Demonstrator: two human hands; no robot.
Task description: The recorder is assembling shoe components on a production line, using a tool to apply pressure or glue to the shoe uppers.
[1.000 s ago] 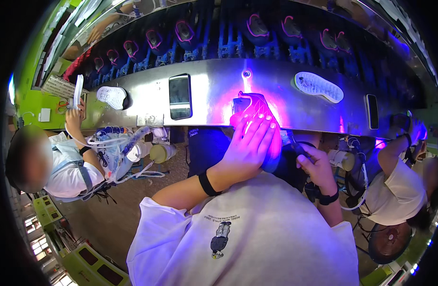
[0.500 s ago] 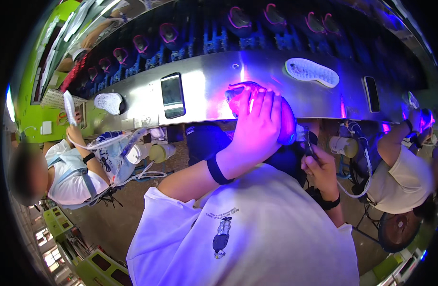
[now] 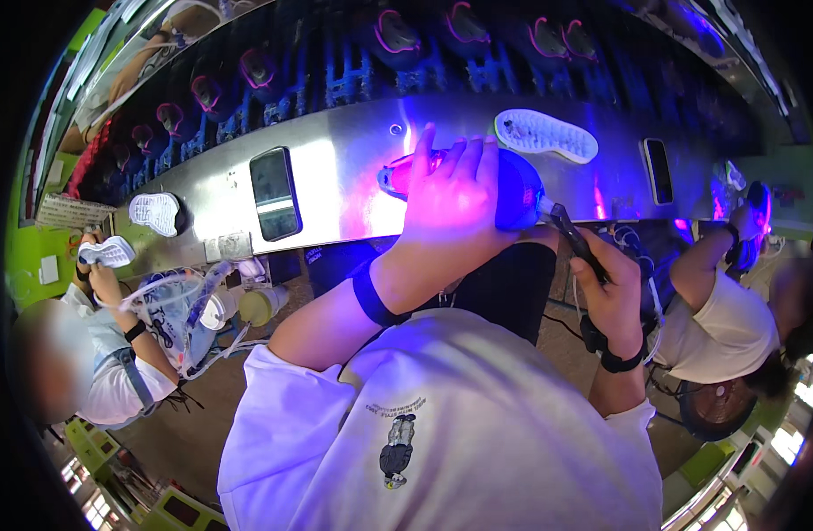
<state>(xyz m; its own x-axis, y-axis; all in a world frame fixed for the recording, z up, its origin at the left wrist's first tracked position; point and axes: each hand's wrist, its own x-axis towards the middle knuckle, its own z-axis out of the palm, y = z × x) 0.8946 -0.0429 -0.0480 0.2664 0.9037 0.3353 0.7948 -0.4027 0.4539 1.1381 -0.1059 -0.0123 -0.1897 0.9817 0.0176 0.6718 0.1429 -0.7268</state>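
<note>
A dark shoe upper (image 3: 518, 196), lit blue and pink, is held on its side near the table's front edge. My left hand (image 3: 455, 193) lies across it, fingers wrapped over the far side and hiding much of it. In my right hand (image 3: 608, 288) is a brush (image 3: 576, 237) with a dark handle, gripped between thumb and fingers. Its pale tip touches or nearly touches the right end of the shoe upper. A white shoe sole (image 3: 548, 135) rests on the table just beyond the upper.
The metal table (image 3: 353, 212) bears a phone (image 3: 276, 193), another phone (image 3: 658, 171) and a second white sole (image 3: 154, 212). Behind it runs a dark rack with several shoe uppers (image 3: 396, 34). Co-workers sit at left (image 3: 115, 354) and right (image 3: 729, 319). A pale pot (image 3: 258, 305) stands below the table edge.
My right hand has come up with the brush, whose handle now shows plainly beside the upper. The upper lies flatter under my left hand. The view has shifted, and the left co-worker's sole is lower.
</note>
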